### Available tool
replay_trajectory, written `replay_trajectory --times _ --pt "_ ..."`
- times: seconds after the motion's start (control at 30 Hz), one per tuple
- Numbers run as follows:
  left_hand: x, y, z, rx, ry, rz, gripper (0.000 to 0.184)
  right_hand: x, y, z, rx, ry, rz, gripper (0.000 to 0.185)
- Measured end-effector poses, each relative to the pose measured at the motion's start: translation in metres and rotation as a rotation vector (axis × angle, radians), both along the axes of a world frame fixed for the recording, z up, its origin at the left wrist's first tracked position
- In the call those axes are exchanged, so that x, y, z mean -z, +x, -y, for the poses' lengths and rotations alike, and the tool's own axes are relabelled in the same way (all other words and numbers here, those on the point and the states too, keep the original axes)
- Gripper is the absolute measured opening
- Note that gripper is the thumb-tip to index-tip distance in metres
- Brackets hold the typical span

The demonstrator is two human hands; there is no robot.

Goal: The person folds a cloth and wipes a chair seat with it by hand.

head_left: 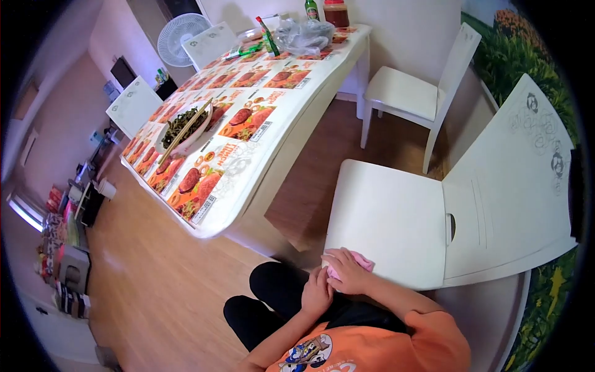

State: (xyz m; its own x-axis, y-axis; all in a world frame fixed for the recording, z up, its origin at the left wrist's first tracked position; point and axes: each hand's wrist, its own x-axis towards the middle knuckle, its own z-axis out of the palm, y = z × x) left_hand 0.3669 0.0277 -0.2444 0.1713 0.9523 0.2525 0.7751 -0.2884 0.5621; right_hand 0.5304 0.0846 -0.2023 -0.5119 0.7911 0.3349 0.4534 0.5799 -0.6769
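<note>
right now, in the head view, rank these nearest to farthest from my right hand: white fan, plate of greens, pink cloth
From your right hand:
1. pink cloth, under the hand at the edge of the chair seat
2. plate of greens, ahead to the left, on the table
3. white fan, farther ahead to the left, past the table

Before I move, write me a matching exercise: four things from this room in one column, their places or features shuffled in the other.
Things:
1. Pink cloth
2. Chopsticks
3. Fan
4. Jar

Places or features:
A. Lying across a plate of greens
B. Topped with a red lid
C. Under the right hand, at the edge of a chair seat
D. Standing beyond the table

Right pairs: 1-C, 2-A, 3-D, 4-B
</note>
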Motion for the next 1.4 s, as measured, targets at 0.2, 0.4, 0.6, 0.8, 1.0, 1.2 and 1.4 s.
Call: replay_trajectory --times 0.2,0.4,0.6,0.8,1.0,1.2,1.4 --pt "0.005 0.0 -0.002 0.031 0.008 -0.009 0.054 0.023 0.009 -0.001 0.146 0.196 0.135 0.04" --pt "0.001 0.0 -0.001 0.045 0.006 -0.035 0.054 -0.001 0.014 0.004 0.333 0.108 0.372 0.044" --pt "0.0 -0.001 0.001 0.02 0.068 0.079 0.053 0.002 0.004 0.019 0.116 0.109 0.295 0.053" --pt "0.001 -0.001 0.0 0.03 0.089 0.06 0.057 0.008 -0.001 -0.001 0.116 0.207 0.287 0.037" --pt "-0.001 -0.003 0.002 0.047 0.04 -0.015 0.05 0.01 0.005 -0.045 0.185 0.149 0.317 0.032" --pt "-0.009 -0.003 0.003 0.044 -0.034 -0.036 0.048 0.012 0.011 -0.067 0.297 0.061 0.344 0.037" --pt "-0.017 -0.002 0.002 0.082 -0.046 -0.076 0.076 -0.006 0.01 -0.03 0.198 0.064 0.378 0.038"
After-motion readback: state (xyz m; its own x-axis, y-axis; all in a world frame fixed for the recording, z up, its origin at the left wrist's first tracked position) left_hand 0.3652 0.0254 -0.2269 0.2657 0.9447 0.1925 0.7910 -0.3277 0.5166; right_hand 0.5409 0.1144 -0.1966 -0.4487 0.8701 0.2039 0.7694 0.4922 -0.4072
